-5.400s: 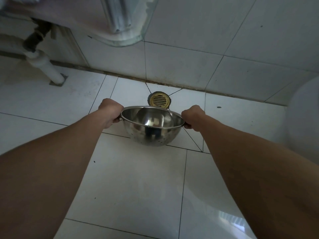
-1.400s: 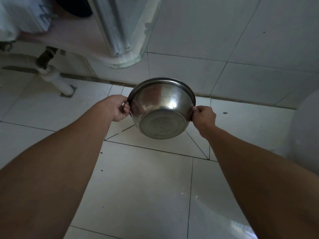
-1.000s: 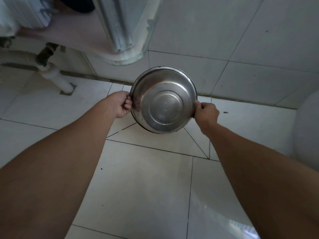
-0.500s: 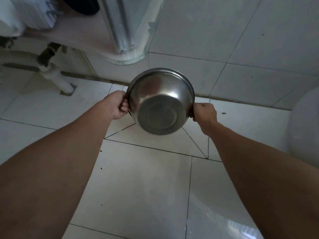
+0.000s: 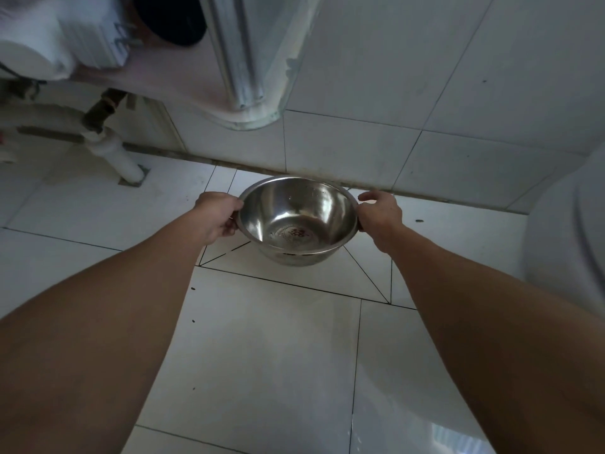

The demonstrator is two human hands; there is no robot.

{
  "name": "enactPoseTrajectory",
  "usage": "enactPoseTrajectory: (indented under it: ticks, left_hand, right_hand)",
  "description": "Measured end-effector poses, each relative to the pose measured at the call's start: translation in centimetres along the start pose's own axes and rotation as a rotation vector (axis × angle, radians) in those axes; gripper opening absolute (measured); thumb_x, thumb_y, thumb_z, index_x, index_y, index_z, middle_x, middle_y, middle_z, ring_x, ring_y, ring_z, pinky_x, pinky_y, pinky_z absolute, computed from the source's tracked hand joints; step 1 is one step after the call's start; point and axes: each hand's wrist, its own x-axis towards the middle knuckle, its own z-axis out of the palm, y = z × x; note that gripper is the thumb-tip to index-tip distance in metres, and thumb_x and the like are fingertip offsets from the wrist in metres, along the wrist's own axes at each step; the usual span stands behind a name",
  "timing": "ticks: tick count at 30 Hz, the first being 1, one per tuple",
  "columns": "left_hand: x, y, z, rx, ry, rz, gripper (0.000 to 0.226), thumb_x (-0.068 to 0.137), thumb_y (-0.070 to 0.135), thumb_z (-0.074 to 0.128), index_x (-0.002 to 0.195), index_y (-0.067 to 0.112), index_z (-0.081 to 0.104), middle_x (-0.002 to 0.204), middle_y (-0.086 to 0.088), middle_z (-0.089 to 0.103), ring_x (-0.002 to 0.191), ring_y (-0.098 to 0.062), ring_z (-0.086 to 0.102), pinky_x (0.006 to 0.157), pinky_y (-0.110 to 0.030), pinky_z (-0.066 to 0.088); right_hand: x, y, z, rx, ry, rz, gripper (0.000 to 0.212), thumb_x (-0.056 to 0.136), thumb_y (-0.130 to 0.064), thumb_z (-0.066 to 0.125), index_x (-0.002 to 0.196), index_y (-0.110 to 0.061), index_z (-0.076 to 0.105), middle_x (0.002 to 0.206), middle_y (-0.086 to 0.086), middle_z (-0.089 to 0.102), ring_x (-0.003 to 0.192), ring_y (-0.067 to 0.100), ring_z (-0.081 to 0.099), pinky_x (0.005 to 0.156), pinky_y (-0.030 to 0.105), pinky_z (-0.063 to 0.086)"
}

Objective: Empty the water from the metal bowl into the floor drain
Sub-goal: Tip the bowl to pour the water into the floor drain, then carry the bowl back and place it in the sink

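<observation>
- Bowl (image 5: 297, 221) is held out over the floor tiles (image 5: 262, 348), in front of the wall (image 5: 376, 152), mouth turned up and tipped a little toward me. I can see straight into it.
- Left hand (image 5: 217, 216) is closed on the left rim, fingers curled under the lip, thumb on top.
- Right hand (image 5: 379, 213) is at the right rim; thumb side touches the edge, but the fingers look lifted and half spread. A light hold, I judge, more steadying than clamping.
- Inside shows only droplets and a dull patch at the bottom; no standing water that I can make out. My reading: the pour is done or nearly so.
- Drain is not visible; the bowl covers the spot where the diagonal tile cuts meet, so I take it to be underneath.
- To finish well: close the right fingers fully before any further tilt, since a wet steel rim slips easily.
- If drops remain, tip the far edge down low over that spot and give one short shake, not a swing.
- Keep the bowl clear of the white pipe (image 5: 113, 152) on the left.
</observation>
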Motion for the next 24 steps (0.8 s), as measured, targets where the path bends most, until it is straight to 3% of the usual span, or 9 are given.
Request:
enactPoseTrajectory:
  ticks: [2, 4, 7, 14, 18, 21, 24]
  left_hand:
    - [-0.5, 0.0, 0.0, 0.045, -0.027, 0.016, 0.012, 0.097, 0.008, 0.058, 0.091, 0.010, 0.069, 0.075, -0.009, 0.065, 0.055, -0.019, 0.054, 0.047, -0.027, 0.049]
    - [-1.0, 0.1, -0.1, 0.078, -0.035, 0.045, 0.017, 0.099, 0.010, 0.058, 0.087, 0.016, 0.067, 0.075, -0.009, 0.066, 0.056, -0.019, 0.054, 0.050, -0.028, 0.051]
    - [-1.7, 0.6, -0.3, 0.088, -0.017, 0.087, 0.014, 0.100, 0.010, 0.058, 0.090, 0.017, 0.067, 0.076, -0.006, 0.066, 0.058, -0.016, 0.055, 0.052, -0.029, 0.052]
    - [-2.9, 1.0, -1.2, 0.039, -0.038, 0.069, 0.015, 0.095, -0.004, 0.058, 0.091, 0.009, 0.066, 0.088, -0.011, 0.071, 0.071, -0.021, 0.068, 0.058, -0.031, 0.057]
    - [-3.6, 0.3, -1.6, 0.023, -0.012, 0.052, 0.019, 0.094, -0.007, 0.056, 0.087, 0.008, 0.066, 0.084, -0.011, 0.070, 0.068, -0.021, 0.067, 0.055, -0.031, 0.056]
    - [-4.5, -0.4, -1.5, 0.000, -0.011, 0.032, 0.028, 0.093, -0.009, 0.054, 0.081, 0.013, 0.065, 0.082, -0.010, 0.070, 0.069, -0.023, 0.067, 0.054, -0.029, 0.055]
    - [-5.8, -1.0, -1.5, -0.063, -0.001, -0.002, 0.034, 0.091, -0.008, 0.054, 0.079, 0.021, 0.065, 0.087, -0.009, 0.071, 0.073, -0.025, 0.069, 0.056, -0.031, 0.058]
  right_hand:
    - [-0.2, -0.2, -0.2, -0.058, -0.001, 0.005, 0.032, 0.084, -0.002, 0.056, 0.112, 0.003, 0.071, 0.108, 0.024, 0.072, 0.089, 0.036, 0.074, 0.077, 0.041, 0.064]
    - [-0.5, -0.4, -0.4, -0.094, -0.026, 0.001, 0.020, 0.086, -0.001, 0.054, 0.090, 0.003, 0.073, 0.102, 0.024, 0.074, 0.081, 0.033, 0.074, 0.062, 0.033, 0.062]
    - [-0.7, -0.8, -0.9, -0.099, -0.052, 0.018, 0.017, 0.092, -0.003, 0.057, 0.093, 0.001, 0.073, 0.099, 0.020, 0.073, 0.073, 0.028, 0.071, 0.049, 0.026, 0.057]
    - [-1.6, -1.5, -1.1, -0.097, -0.044, 0.018, 0.014, 0.098, -0.007, 0.056, 0.092, -0.006, 0.068, 0.098, 0.019, 0.072, 0.082, 0.033, 0.073, 0.066, 0.039, 0.064]
    - [-2.6, -1.3, -0.9, -0.114, -0.048, 0.021, 0.019, 0.098, -0.006, 0.051, 0.099, -0.002, 0.070, 0.099, 0.020, 0.072, 0.077, 0.030, 0.072, 0.057, 0.035, 0.062]
    - [-3.6, -0.8, -0.8, -0.096, -0.047, 0.026, 0.024, 0.101, -0.010, 0.049, 0.109, 0.000, 0.070, 0.103, 0.020, 0.071, 0.088, 0.035, 0.073, 0.073, 0.044, 0.064]
    - [-4.9, -0.8, -0.7, -0.081, -0.020, 0.041, 0.022, 0.102, -0.012, 0.047, 0.106, -0.004, 0.067, 0.104, 0.019, 0.070, 0.092, 0.035, 0.072, 0.079, 0.047, 0.063]
